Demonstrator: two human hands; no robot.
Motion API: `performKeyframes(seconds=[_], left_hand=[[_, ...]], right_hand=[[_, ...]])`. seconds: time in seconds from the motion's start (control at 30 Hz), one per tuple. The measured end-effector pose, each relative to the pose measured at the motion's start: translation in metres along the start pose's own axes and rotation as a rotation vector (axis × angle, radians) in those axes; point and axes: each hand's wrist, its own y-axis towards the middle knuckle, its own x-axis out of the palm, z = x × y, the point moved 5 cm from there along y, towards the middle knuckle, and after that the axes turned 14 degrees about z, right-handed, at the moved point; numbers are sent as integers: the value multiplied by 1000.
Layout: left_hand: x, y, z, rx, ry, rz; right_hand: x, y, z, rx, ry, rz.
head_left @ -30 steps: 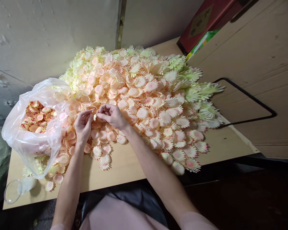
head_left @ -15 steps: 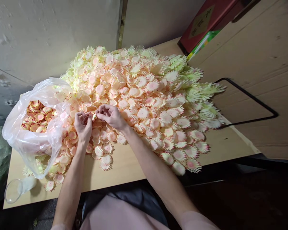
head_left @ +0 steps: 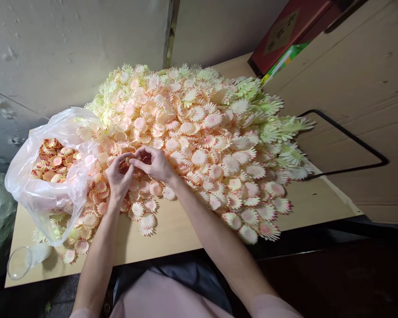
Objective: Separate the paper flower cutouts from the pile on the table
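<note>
A big heap of artificial flower petal pieces (head_left: pixel 199 157), cream and pink with some pale green, covers much of the table. Over its near left part, my left hand (head_left: pixel 118 174) and my right hand (head_left: pixel 156 167) meet at the fingertips. Between them is a small yellowish petal piece (head_left: pixel 128 161), mostly hidden by the fingers. Both hands are closed in a pinch on it. Left of my hands, an open clear plastic bag (head_left: pixel 26 176) holds many small curled petal pieces (head_left: pixel 56 161) with red edges.
A clear cup (head_left: pixel 28 260) lies on its side at the near left corner of the wooden table (head_left: pixel 172 229). A green sack (head_left: pixel 0 225) is at the far left. Cardboard (head_left: pixel 361 97) with a black metal loop (head_left: pixel 351 132) stands right, beside a red box (head_left: pixel 285 35).
My left hand has moved right and turned so that its fingers meet those of my right hand. The petal piece is now largely covered by the fingers.
</note>
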Motion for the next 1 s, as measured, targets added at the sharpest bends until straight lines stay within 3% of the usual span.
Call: performKeyframes(seconds=[0.2,0.37,0.5,1.0], left_hand=[[-2,3,-4,-75,-17,49],[0,0,-2,-77,34,17],[2,-2,-3,-156,-2,16],[10,-3,-15,-367,-70,-39]], right_hand=[[-9,8,3,-162,-37,159],[-14,6,-7,-336,-143,270],[-11,1,-10,-425,-218,326],[0,-1,8,-472,-595,468]])
